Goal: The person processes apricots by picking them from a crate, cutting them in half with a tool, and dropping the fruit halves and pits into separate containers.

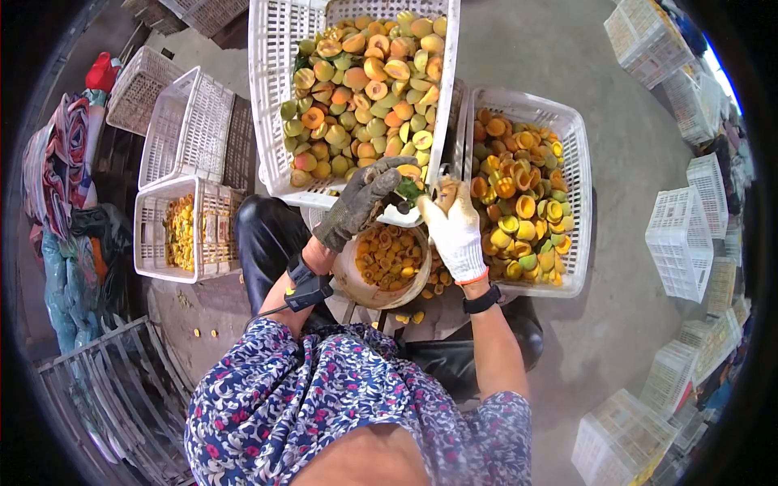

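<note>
My left hand (365, 202), in a dark grey glove, is closed at the near edge of the upper white crate (267, 97). A peach half (411, 172) shows at its fingertips, with something dark green (412, 191), perhaps leaf, just below. To its right, my right hand (455, 231) wears a white knit glove with a stained fingertip area. Its fingers are curled together; what they hold is hidden. Halved peaches (373, 89), green-yellow to orange, heap in the upper crate. Below both hands a round bucket (347, 285) contains scooped orange pieces (389, 257).
To the right stands a white crate (577, 202) full of hollowed peach halves (523, 194). Several white crates (186, 121) line the left side, one with yellow pieces (180, 233). More crates (681, 243) stand far right. A metal rack (113, 389) is at lower left.
</note>
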Available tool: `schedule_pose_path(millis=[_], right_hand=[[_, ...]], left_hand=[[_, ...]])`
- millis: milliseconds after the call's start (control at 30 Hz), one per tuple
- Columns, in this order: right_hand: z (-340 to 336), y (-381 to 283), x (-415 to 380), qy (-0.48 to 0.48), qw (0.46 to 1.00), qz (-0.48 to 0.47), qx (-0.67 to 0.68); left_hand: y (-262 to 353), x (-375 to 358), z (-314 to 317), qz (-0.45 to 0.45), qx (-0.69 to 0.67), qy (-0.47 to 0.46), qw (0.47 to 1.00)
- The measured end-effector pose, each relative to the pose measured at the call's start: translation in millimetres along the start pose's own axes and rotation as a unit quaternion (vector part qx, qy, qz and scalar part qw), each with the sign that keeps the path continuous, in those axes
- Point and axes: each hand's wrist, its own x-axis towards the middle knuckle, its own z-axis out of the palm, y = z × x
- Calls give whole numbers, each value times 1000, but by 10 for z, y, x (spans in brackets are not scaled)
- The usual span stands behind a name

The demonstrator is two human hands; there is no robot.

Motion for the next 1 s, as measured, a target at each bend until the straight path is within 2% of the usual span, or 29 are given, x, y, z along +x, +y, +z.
schedule_pose_path(millis=[33, 100, 167, 200, 300, 367, 433, 500, 567, 600, 633, 700, 733, 800, 933, 1000], right_hand=[[31, 10, -10, 20, 984, -154, -87], [55, 77, -14, 8, 978, -179, -106], [57, 132, -20, -12, 961, -234, -148], [53, 100, -32, 3, 972, -182, -145], [45, 32, -71, 8, 977, -178, -116], [42, -7, -146, -58, 981, -139, -125], [58, 107, -196, -161, 962, -138, -174], [83, 85, -229, -154, 968, -148, -134], [6, -105, -207, -130, 987, -72, -58], [-34, -101, -175, -134, 977, -122, -108], [-86, -54, -112, -71, 846, -412, -330], [-28, -123, -120, -109, 927, -257, -251], [-13, -97, -117, -106, 928, -253, -253], [12, 8, -115, -137, 938, -212, -238], [4, 45, -130, -137, 933, -208, -261], [33, 14, -150, -113, 977, -110, -145]], left_hand=[[-6, -9, -12, -11, 28, -9, 1000], [-58, -12, -1, -12, 72, 1, 997], [-179, 7, 18, 52, 71, -10, 996], [-80, -33, 104, 7, 52, -19, 998], [-114, -65, 68, 20, 24, -13, 999], [-83, -59, 38, 11, -1, 7, 1000], [-54, -40, -40, 47, -147, -8, 988], [14, -68, -149, 48, -138, -34, 989], [115, -120, -99, 29, -134, -16, 990], [190, -141, -29, 13, -138, -47, 989], [126, -134, -72, 8, -139, -47, 989], [24, -67, -135, 33, 35, -65, 997], [-23, -67, -53, 36, 15, -23, 999], [-29, -41, -43, 25, 10, -44, 999], [-38, -51, -7, -2, -30, -75, 997], [-57, -54, -9, -16, -36, -79, 996]])
